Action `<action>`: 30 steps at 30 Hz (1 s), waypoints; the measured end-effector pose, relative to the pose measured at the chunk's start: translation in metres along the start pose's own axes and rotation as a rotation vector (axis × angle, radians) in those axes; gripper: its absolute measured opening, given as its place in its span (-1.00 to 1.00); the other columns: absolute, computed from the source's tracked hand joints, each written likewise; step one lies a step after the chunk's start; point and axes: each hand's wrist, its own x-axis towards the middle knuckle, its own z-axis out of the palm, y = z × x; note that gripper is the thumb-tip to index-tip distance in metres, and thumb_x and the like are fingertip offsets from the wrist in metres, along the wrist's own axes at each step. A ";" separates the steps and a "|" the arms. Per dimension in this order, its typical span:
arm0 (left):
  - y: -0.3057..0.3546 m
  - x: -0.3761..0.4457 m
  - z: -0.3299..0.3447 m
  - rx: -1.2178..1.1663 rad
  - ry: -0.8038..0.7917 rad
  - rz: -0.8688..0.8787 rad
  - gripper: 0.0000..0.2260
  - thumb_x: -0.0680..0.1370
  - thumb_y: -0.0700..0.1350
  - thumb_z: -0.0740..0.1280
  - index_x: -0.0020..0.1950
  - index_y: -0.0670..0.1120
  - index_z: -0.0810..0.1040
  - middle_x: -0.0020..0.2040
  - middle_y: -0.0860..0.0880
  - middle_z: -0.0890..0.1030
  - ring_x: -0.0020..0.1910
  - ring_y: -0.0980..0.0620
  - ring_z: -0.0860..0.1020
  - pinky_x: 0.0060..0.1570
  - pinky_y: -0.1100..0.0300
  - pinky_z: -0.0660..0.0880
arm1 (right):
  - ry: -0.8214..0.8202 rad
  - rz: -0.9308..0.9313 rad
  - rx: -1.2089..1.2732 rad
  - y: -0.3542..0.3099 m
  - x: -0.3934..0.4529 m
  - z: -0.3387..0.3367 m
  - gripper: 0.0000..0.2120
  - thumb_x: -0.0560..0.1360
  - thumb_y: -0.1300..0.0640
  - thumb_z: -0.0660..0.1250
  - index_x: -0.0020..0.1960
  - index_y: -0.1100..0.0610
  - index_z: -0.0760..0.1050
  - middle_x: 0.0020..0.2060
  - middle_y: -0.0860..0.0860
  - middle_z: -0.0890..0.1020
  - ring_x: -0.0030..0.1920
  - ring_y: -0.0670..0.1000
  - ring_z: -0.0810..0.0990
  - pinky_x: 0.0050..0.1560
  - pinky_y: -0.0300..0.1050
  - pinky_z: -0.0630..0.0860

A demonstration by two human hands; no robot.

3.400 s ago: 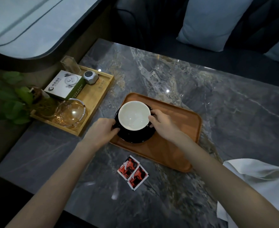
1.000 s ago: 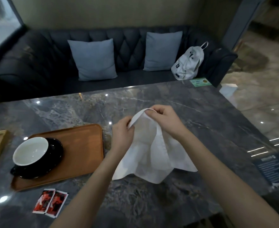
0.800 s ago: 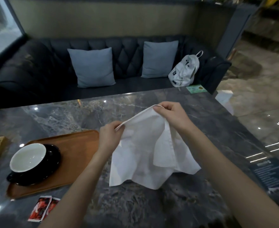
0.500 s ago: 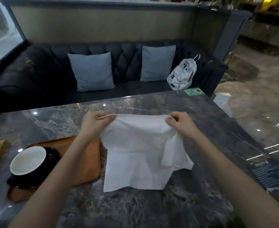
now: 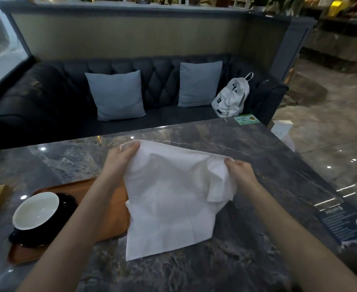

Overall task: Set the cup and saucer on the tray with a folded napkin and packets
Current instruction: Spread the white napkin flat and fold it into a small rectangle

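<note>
- White cloth napkin (image 5: 169, 199), soft and creased, hangs unfolded above the grey veined marble counter (image 5: 257, 157), its lower edge draping onto the stone beside the tray.
- Left hand (image 5: 120, 161) pinches one top corner; right hand (image 5: 239, 171) pinches the other, the two hands held apart.
- Round white cup (image 5: 35, 210) sits on a glossy black saucer (image 5: 68, 202) at the near left of the smooth orange-brown tray (image 5: 118, 199).
</note>
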 end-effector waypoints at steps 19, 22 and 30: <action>-0.071 0.107 0.011 0.340 0.329 -0.051 -0.79 0.51 -0.10 0.27 -0.30 -0.13 0.44 -0.34 -0.13 0.43 -0.25 -0.03 0.41 -0.32 0.14 0.32 | -0.044 -0.679 -1.169 -0.056 0.122 0.062 -0.75 0.54 0.16 0.12 0.02 0.23 0.53 0.02 0.18 0.61 0.13 0.19 0.46 0.09 0.04 0.34; -0.089 0.131 0.013 0.362 0.375 -0.073 -0.77 0.45 -0.06 0.25 -0.36 -0.15 0.48 -0.40 -0.17 0.44 -0.34 -0.09 0.41 -0.31 0.11 0.32 | -0.147 -0.720 -1.325 -0.051 0.155 0.086 -0.74 0.55 0.24 0.11 0.16 0.18 0.47 0.16 0.14 0.55 0.22 0.17 0.38 0.17 0.03 0.31; -0.118 0.178 0.028 0.513 0.392 -0.069 -0.77 0.53 -0.12 0.26 0.11 -0.21 0.56 0.02 -0.25 0.63 0.02 -0.20 0.57 0.01 0.00 0.49 | -0.304 -0.752 -1.558 -0.019 0.219 0.137 -0.72 0.52 0.26 0.18 0.20 0.09 0.44 0.18 0.06 0.51 0.24 0.11 0.34 0.20 -0.01 0.29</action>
